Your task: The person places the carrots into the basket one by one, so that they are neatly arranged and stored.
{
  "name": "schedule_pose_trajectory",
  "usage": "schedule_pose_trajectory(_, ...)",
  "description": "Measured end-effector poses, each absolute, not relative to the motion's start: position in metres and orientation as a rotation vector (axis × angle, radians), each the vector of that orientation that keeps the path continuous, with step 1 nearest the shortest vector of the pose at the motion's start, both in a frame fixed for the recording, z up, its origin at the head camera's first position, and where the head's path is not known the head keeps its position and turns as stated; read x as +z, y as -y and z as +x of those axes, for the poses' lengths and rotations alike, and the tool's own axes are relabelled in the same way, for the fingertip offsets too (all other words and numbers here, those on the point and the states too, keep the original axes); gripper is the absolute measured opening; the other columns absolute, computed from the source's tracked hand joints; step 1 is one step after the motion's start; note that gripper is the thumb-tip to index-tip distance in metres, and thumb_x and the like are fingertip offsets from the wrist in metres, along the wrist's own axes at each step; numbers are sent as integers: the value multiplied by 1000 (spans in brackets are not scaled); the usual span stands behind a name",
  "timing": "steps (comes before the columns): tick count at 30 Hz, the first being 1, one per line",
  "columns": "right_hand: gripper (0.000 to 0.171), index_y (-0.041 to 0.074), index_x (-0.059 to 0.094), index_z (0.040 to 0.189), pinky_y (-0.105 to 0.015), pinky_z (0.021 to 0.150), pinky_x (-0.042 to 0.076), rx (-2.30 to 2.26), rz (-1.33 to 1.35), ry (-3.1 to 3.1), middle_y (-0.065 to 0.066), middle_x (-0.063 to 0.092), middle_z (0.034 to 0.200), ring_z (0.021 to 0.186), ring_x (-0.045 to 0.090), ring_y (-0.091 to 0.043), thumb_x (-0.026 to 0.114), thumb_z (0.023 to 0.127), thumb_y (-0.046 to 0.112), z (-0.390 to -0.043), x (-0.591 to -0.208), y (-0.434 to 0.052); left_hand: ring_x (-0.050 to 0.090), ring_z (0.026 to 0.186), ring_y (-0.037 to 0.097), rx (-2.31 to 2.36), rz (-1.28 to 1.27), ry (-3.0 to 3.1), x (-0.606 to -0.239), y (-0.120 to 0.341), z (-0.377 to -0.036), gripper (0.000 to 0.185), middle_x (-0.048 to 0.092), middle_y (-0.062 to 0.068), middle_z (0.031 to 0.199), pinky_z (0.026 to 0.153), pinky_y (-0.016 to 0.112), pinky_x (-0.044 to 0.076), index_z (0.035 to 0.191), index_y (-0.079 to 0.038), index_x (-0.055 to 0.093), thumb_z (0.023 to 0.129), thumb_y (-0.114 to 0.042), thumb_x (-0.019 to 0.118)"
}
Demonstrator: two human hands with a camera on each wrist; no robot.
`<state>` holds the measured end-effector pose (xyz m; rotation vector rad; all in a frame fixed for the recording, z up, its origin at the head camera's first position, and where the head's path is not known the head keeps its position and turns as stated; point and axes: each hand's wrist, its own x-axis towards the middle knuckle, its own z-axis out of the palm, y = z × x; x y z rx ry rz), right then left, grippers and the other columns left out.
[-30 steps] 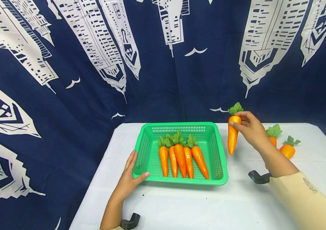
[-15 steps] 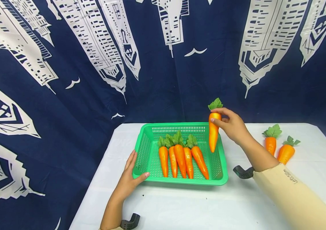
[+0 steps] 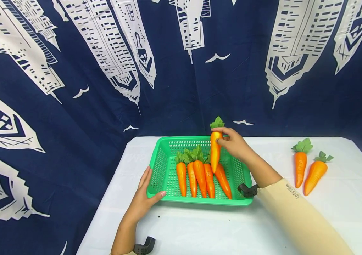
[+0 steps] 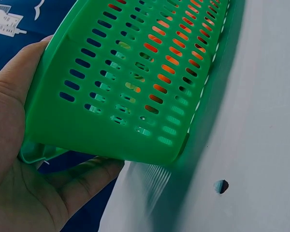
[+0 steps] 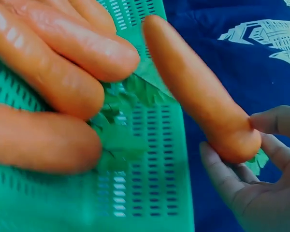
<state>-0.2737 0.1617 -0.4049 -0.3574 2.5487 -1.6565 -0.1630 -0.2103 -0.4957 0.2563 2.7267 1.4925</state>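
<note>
In the head view, a green plastic basket (image 3: 200, 200) holds several orange carrots (image 3: 200, 173) with leafy tops, lying side by side. My right hand (image 3: 233, 143) pinches another carrot (image 3: 215, 150) near its leafy end. This carrot hangs tip down over the basket, overlapping the rightmost carrot there. The right wrist view shows thumb and fingers around the thick end of the held carrot (image 5: 203, 96). My left hand (image 3: 142, 198) rests at the basket's near left corner, its fingers straight along the side and its thumb over the front rim. In the left wrist view the perforated wall (image 4: 135, 87) fills the middle.
Two more carrots lie on the white table to the right, one upright carrot (image 3: 300, 168) and one slanted carrot (image 3: 315, 177). Behind the table hangs a dark blue cloth (image 3: 174, 106) with white building prints. A black wrist device (image 3: 248, 190) overlaps the basket's right side.
My right hand has carried the carrot leftward from beside the basket to above it, rising slightly and then lowering. Both carrots on the right are now uncovered. My left hand has stayed put.
</note>
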Motion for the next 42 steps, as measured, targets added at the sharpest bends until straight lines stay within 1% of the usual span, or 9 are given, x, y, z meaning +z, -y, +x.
schedule_pose_trajectory(4,44,9,53,145,-45,95,53,-1639,-393,-2496,-21,47,151,122,62,-41,55,101,8,-274,-418,-155,5,159,32,1492,251,-2724,-495,209,-162,104,2,-12,171,121,69,13,164,-23,14,86,-46,79)
schedule_pose_trajectory(7,44,5,54,144,-50,98,52,-1619,-397,-2464,-22,51,146,119,63,-40,56,100,7,-275,-426,-151,5,159,33,1488,255,-2727,-495,209,-162,103,2,-12,171,121,70,13,164,-23,15,86,-45,79)
schedule_pose_trajectory(10,43,4,56,140,-47,96,53,-1545,-393,-2450,-22,53,142,115,63,-36,58,98,6,-276,-433,-149,5,159,33,1487,263,-2731,-495,208,-162,102,3,-9,171,121,70,14,164,-23,15,87,-44,79)
schedule_pose_trajectory(14,39,4,62,133,-38,89,53,-1404,-403,-2453,-20,56,136,108,61,-30,59,94,4,-277,-438,-148,5,159,32,1492,268,-2730,-495,208,-162,102,4,-5,172,121,69,13,164,-23,15,87,-44,79)
schedule_pose_trajectory(23,34,1,64,124,-37,87,54,-1301,-410,-2431,-18,63,128,109,61,-31,64,91,-2,-278,-447,-147,6,159,32,1497,262,-2722,-493,207,-162,103,3,-6,172,121,69,13,164,-23,14,86,-44,79)
schedule_pose_trajectory(30,32,2,67,121,-34,80,52,-1277,-417,-2397,-16,64,113,97,58,-25,70,89,5,-277,-446,-149,5,159,34,1489,259,-2730,-493,208,-162,103,3,-8,172,121,70,14,164,-23,15,86,-45,79)
schedule_pose_trajectory(35,34,2,65,126,-35,85,53,-1364,-377,-2406,-20,61,131,107,62,-30,68,92,10,-275,-441,-148,5,159,34,1483,258,-2736,-492,208,-161,102,3,-12,171,120,70,14,164,-23,15,87,-43,79)
schedule_pose_trajectory(38,38,1,62,131,-44,95,54,-1489,-346,-2412,-23,54,142,120,61,-38,66,94,10,-274,-436,-150,5,159,34,1484,253,-2734,-492,208,-161,103,2,-13,170,121,70,14,164,-24,14,87,-44,79)
schedule_pose_trajectory(42,42,3,58,137,-55,107,47,-1604,-310,-2419,-26,49,148,128,57,-41,64,97,13,-274,-428,-156,6,159,33,1478,250,-2733,-493,209,-161,103,2,-12,171,121,69,14,164,-24,14,86,-45,79)
